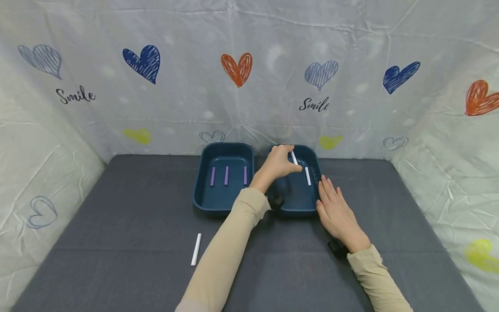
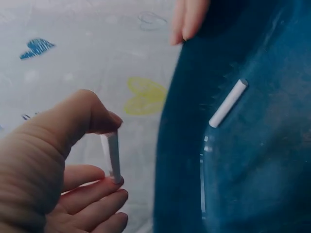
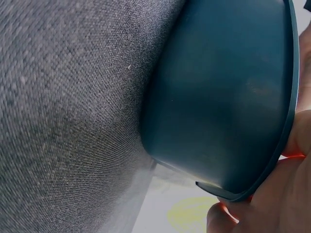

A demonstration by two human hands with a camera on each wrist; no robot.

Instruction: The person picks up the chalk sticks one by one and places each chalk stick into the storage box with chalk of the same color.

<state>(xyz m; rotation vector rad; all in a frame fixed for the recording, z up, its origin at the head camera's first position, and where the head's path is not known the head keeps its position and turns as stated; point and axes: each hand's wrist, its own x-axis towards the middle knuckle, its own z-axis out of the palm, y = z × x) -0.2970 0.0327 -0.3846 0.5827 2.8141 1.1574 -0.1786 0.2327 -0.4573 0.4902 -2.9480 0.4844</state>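
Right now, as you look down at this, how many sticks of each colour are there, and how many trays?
Purple sticks: 3, all in the left tray
White sticks: 3 (one in the right tray, one pinched by the left hand, one on the table)
Blue trays: 2
Total: 8

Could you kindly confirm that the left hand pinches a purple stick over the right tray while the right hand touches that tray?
Not quite: the stick that the left hand pinches is white, as the left wrist view shows; the rest stands.
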